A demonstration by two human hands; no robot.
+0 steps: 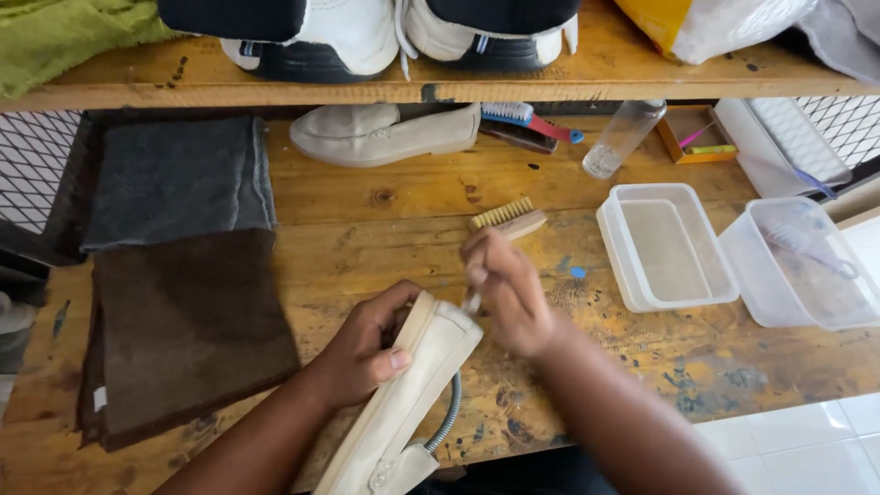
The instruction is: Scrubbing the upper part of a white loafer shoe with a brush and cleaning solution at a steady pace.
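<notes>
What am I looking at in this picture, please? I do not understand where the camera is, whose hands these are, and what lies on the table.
The camera sits on a person's head and looks down, so both hands are that person's own. The left hand grips a beige slip-on shoe, turned on its side. The right hand holds a small tool against the shoe's end; it is blurred, so I cannot tell what it is. They work over a worn wooden table. On it lie a brown cloth, a grey cloth, a wooden brush, the second beige shoe, a clear bottle and two clear plastic tubs. A shelf above carries white sneakers.
</notes>
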